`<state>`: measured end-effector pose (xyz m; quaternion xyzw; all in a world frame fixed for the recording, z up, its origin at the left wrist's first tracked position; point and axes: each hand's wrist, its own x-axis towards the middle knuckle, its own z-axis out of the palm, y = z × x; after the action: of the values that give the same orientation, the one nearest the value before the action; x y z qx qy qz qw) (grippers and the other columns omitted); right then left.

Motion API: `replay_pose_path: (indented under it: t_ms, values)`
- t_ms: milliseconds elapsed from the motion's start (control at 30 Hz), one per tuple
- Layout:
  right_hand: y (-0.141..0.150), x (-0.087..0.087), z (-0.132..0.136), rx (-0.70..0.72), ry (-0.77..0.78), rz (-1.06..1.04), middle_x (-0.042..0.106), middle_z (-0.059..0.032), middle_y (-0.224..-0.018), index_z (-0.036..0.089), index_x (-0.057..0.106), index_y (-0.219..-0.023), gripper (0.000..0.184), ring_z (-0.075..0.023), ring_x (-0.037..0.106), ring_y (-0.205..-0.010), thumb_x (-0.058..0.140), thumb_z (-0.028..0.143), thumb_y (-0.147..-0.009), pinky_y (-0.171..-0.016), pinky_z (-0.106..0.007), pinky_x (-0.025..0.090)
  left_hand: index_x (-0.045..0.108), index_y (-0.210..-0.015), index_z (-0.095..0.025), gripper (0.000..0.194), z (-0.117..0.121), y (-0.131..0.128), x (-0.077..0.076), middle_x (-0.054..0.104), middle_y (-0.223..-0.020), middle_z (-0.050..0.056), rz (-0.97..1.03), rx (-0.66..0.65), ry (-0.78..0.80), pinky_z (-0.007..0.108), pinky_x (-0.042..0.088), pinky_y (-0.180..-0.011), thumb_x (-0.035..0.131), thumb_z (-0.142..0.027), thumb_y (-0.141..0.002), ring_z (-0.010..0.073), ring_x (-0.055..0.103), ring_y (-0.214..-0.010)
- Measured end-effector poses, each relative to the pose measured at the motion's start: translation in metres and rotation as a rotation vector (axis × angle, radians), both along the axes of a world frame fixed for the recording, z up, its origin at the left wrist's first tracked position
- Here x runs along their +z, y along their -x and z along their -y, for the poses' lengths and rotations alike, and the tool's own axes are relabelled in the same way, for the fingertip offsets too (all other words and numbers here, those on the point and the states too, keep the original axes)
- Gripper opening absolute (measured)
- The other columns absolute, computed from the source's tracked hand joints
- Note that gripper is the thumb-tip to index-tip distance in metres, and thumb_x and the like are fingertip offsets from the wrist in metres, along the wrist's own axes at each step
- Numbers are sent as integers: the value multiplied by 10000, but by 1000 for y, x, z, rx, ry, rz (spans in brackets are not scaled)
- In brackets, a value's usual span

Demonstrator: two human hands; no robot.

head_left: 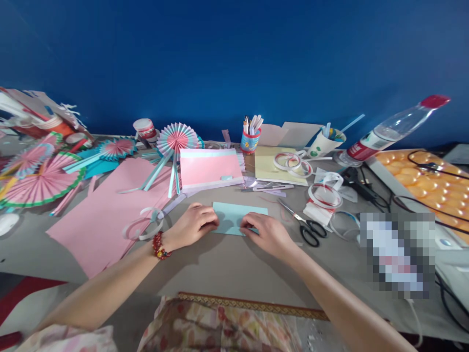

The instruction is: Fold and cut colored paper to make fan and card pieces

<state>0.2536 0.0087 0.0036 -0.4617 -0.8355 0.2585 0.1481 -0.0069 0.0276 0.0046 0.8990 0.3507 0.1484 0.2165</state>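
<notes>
A light blue sheet of paper (234, 213) lies on the grey table in front of me, its long side running left to right. My left hand (196, 224), with a red bead bracelet (159, 247) on the wrist, has its fingers curled together at the paper's left edge. Fingers of my right hand (264, 232) pinch the near edge toward its right end, covering part of that corner. Black-handled scissors (310, 231) rest to the right of my right hand. Behind the blue sheet is a pink paper piece with pale borders (208, 168).
Large pink sheets (106, 210) and folded paper fans (42, 181) spread across the left. Tape rolls (325, 196), a pen cup (251, 142), yellow paper (264, 166) and a tilted-looking bottle (381, 139) stand or lie behind and right. Cables (414, 200) run along the right side.
</notes>
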Motion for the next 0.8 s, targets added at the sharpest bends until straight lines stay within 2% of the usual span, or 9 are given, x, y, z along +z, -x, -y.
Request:
replay_pose_path:
  t_ms: [333, 800]
  values:
    - [-1, -2, 0, 8, -11, -9, 671, -15, -857, 227, 616, -879, 92, -167, 600, -797, 531, 228, -915, -689, -254, 381, 661, -965, -228, 206, -1, 5, -1, 622, -910, 29, -23, -78, -13, 340, 352, -933, 458, -193, -980, 170, 575, -904]
    - [-8, 1, -4, 60, 29, -51, 670, -10, -850, 218, 620, -881, 85, -161, 600, -778, 548, 174, -891, -704, -260, 407, 666, -997, -238, 232, -1, 6, -2, 605, -919, 34, -30, -92, -26, 356, 353, -961, 452, -154, -962, 182, 554, -929]
